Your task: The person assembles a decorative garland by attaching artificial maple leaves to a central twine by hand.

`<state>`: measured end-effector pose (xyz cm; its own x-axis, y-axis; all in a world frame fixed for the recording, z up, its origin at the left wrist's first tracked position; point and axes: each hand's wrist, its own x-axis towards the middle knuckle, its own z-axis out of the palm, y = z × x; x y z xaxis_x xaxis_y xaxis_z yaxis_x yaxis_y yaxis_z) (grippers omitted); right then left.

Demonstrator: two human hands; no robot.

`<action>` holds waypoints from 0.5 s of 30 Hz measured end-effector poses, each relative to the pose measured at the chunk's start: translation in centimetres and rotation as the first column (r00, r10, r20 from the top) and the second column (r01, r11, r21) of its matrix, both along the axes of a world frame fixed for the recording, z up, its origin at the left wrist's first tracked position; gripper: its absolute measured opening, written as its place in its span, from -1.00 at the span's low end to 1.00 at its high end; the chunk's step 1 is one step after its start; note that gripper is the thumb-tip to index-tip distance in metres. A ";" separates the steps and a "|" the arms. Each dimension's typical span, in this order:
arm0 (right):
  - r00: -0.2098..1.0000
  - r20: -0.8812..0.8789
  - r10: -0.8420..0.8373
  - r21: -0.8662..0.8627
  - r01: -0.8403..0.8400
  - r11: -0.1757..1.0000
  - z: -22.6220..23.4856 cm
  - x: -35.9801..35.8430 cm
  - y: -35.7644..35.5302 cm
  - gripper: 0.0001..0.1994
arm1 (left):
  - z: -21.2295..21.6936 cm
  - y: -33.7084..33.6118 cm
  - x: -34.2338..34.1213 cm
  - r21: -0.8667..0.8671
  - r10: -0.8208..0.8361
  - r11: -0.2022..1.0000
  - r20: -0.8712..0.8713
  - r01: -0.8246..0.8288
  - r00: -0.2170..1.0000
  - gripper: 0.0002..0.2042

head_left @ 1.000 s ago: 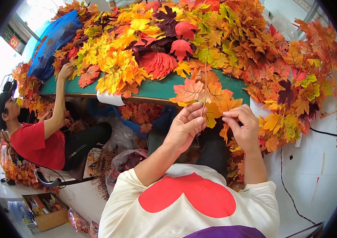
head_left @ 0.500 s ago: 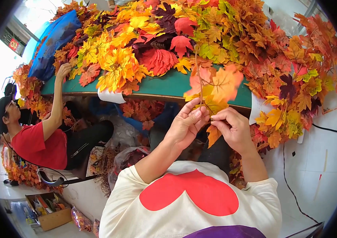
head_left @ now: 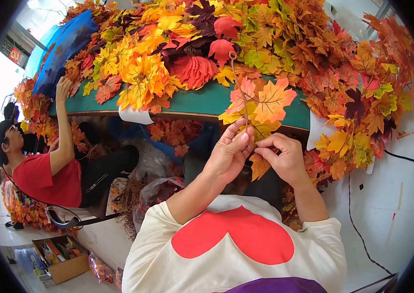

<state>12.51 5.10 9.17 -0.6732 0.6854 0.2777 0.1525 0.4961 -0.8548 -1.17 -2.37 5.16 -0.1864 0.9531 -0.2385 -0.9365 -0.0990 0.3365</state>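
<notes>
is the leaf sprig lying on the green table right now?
No. Both the left hand and the right hand hold the leaf sprig up by its stem, in front of the green table.

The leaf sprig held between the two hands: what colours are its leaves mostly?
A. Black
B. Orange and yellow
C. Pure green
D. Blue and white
B: the leaf sprig, pinched between the left hand and right hand, carries orange and yellow maple-shaped leaves.

Your left hand (head_left: 229,156) and right hand (head_left: 285,158) pinch a leaf sprig (head_left: 260,105) — orange, yellow. Behind it lies the green table (head_left: 202,100) — heaped with leaves.
</notes>
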 end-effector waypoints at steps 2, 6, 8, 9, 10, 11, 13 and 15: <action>1.000 0.005 0.004 0.001 -0.004 1.000 0.1 0.1 0.0 -0.90 | 0.0 0.0 0.1 -0.003 0.002 1.000 -0.008 -0.002 1.000 -0.63; 1.000 -0.010 -0.003 -0.039 0.003 0.999 -0.1 -0.1 0.0 -0.90 | -0.1 -0.1 0.1 0.008 -0.020 1.000 -0.029 0.020 0.999 -0.63; 1.000 -0.013 -0.012 -0.044 0.011 0.999 0.0 -0.1 0.0 -0.91 | -0.1 -0.2 0.1 0.018 -0.023 1.000 -0.030 0.024 0.999 -0.63; 1.000 -0.013 -0.012 -0.045 0.011 0.999 -0.1 -0.1 0.0 -0.91 | -0.2 -0.1 0.2 0.024 -0.015 1.000 -0.039 0.016 0.999 -0.63; 1.000 -0.015 -0.014 -0.072 0.013 0.997 -0.1 -0.1 -0.1 -0.91 | -0.2 -0.1 0.2 0.031 -0.007 0.999 -0.047 0.009 0.999 -0.63; 1.000 -0.017 -0.015 -0.099 0.014 0.995 -0.1 -0.1 -0.1 -0.92 | -0.3 -0.1 0.2 0.031 -0.007 0.999 -0.047 0.009 0.999 -0.63; 0.999 -0.035 -0.002 -0.185 -0.005 0.983 -0.8 0.0 0.1 -0.91 | -0.4 -0.1 0.3 0.042 -0.002 0.999 -0.095 0.006 0.995 -0.63; 0.998 -0.055 0.011 -0.268 -0.025 0.963 -1.3 0.1 0.3 -0.89 | -0.3 -0.2 0.5 0.034 0.002 0.999 -0.128 0.002 0.992 -0.65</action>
<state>12.60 5.38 7.91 -0.6754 0.7277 0.1199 0.0974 0.2492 -0.9635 -0.71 -2.57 4.83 -0.2131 0.9603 -0.1803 -0.8860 -0.1122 0.4499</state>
